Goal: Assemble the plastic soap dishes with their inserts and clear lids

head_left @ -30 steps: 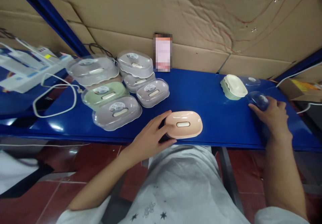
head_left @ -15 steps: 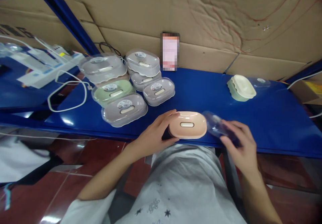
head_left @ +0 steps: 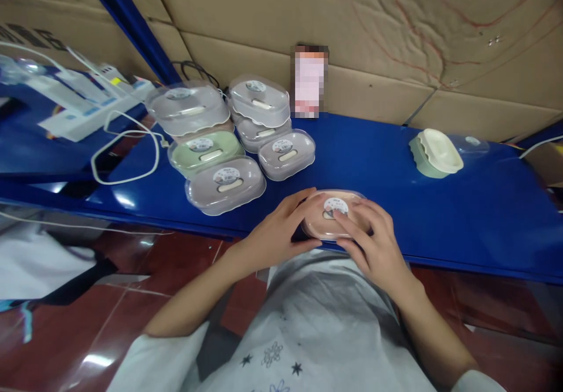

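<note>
A pink soap box (head_left: 320, 223) sits near the front edge of the blue shelf (head_left: 461, 210), now with a clear lid (head_left: 347, 197) on top. My left hand (head_left: 277, 233) grips its left end. My right hand (head_left: 373, 245) lies on the lid, fingers spread over its round label. Several lidded soap boxes (head_left: 225, 189) stand in a group to the left. At the right stands a green soap box (head_left: 433, 154) with a cream tray and no lid; one more clear lid (head_left: 472, 143) lies behind it.
A blurred card (head_left: 309, 81) leans on the cardboard back wall (head_left: 373, 34). A white cable (head_left: 125, 151) and power strips (head_left: 79, 110) lie at the left by a blue post (head_left: 127, 22). Below the shelf are a red tiled floor and my grey shirt.
My right hand took a clear lid from the right end of the shelf, carried it left and set it on the pink soap box. My left hand stayed on the box.
</note>
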Available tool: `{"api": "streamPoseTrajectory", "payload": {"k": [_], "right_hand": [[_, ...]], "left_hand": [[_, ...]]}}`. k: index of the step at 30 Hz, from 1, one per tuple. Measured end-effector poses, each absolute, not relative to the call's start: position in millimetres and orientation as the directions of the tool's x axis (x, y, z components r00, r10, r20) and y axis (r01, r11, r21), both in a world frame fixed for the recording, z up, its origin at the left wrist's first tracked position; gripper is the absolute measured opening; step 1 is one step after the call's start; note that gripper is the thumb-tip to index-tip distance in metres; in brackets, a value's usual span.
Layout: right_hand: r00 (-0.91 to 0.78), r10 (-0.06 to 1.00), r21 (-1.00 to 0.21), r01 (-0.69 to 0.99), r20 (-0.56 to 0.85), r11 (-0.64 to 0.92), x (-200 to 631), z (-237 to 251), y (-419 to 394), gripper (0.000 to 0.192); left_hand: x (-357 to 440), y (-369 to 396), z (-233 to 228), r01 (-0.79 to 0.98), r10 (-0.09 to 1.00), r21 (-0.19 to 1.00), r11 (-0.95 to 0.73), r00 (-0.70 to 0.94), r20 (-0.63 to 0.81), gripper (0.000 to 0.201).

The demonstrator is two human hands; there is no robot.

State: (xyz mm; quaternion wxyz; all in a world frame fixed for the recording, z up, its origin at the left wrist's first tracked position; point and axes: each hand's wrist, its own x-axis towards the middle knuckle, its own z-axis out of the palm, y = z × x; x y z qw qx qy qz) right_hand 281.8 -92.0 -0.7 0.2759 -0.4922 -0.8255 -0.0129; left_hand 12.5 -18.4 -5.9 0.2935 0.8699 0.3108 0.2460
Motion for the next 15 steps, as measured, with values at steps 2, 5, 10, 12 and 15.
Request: {"api": "streamPoseTrajectory", "payload": {"k": [2, 5, 10, 12, 15], "right_hand": [[-0.369, 0.807, -0.252, 0.818, 0.460, 0.517, 284.3, -1.7, -90.6, 0.080], [-0.366, 0.811, -0.255, 0.820, 0.455, 0.513, 287.1, -2.6, -88.0, 0.077], [-0.391, 0.818, -0.254, 0.815, 0.421, 0.521, 287.9, -2.5, -87.2, 0.079], [-0.417, 0.813, -0.274, 0.793, 0.407, 0.544, 289.1, -3.3, -88.5, 0.082], [-0.368, 0.808, -0.328, 0.775, 0.461, 0.540, 291.8, -6.2, -91.8, 0.083]], "left_hand": [[12.9, -18.2, -6.0, 0.405, 0.689, 0.656, -0.637, 0.681, 0.248, 0.095], [13.9, -17.7, -7.1, 0.406, 0.695, 0.655, -0.637, 0.671, 0.260, 0.092], [15.0, -17.9, -9.8, 0.423, 0.696, 0.641, -0.641, 0.673, 0.252, 0.092], [15.1, -18.8, -10.7, 0.426, 0.702, 0.637, -0.642, 0.661, 0.266, 0.091], [14.7, -21.0, -12.5, 0.422, 0.710, 0.634, -0.648, 0.637, 0.301, 0.086]]}}
